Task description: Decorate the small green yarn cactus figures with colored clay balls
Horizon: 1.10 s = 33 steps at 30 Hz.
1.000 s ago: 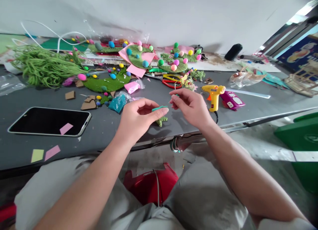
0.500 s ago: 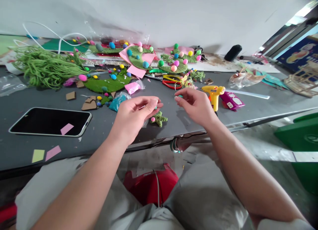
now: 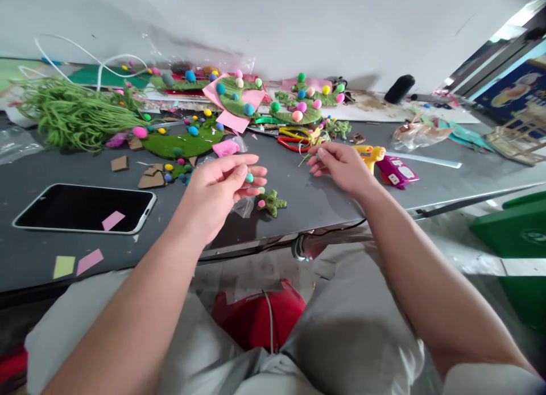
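Observation:
My left hand (image 3: 213,193) is raised over the table, thumb and fingers round a small teal ball (image 3: 249,178), with the other fingers loosely stretched. To the right, my right hand (image 3: 343,165) pinches a tiny teal piece (image 3: 318,156) between thumb and fingertips. Between the hands and a little nearer lies a green yarn-wrapped star (image 3: 273,204) on the table, a pink ball and a pale green one on it. Partly behind my right hand is a yellow glue gun (image 3: 376,154).
A phone (image 3: 83,208) lies at left, paper scraps (image 3: 64,267) before it. Behind are green yarn (image 3: 81,113), cardboard pieces (image 3: 151,179), wreath shapes with coloured balls (image 3: 239,102) and red-handled scissors (image 3: 294,145). A purple box (image 3: 397,172) sits right, a green bin (image 3: 512,230) beyond the edge.
My hands have drawn apart, the left moving left, the right moving right. The teal strip seen in my left hand earlier is gone from sight; a teal ball shows there. The star is uncovered.

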Each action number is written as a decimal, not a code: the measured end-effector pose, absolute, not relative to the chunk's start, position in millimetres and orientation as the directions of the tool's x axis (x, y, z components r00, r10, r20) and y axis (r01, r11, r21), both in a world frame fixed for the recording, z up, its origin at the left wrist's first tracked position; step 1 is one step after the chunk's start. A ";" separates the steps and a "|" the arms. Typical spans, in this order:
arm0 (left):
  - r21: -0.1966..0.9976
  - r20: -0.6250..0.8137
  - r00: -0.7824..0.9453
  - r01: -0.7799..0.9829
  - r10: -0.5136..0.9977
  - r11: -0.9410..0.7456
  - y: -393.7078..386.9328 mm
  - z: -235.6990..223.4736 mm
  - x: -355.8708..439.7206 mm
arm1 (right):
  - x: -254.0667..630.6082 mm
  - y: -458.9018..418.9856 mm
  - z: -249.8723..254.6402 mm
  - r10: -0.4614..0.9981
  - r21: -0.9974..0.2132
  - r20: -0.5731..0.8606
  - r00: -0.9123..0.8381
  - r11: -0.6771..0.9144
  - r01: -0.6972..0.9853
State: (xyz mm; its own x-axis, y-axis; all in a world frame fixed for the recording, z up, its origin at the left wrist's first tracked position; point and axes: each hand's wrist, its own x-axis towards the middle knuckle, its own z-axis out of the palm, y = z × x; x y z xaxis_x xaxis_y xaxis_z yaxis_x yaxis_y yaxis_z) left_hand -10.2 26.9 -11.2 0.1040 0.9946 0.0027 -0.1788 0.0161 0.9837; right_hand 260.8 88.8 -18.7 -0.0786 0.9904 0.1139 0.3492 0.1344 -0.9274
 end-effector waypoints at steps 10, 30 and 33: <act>0.998 0.034 0.094 -0.051 0.995 -0.030 23.5 -7.4 -12.4 | 252.4 76.1 -10.3 0.963 -0.962 0.160 -0.214 0.202 0.186; 0.743 0.213 0.096 0.630 0.972 -0.225 44.4 -7.5 -47.9 | 231.1 61.1 -6.4 0.910 -0.950 0.082 -0.407 0.195 0.244; 0.758 0.193 0.099 0.617 0.976 -0.213 52.5 -12.1 -49.3 | 226.0 58.4 -5.5 0.898 -0.977 -0.014 -0.439 0.080 0.196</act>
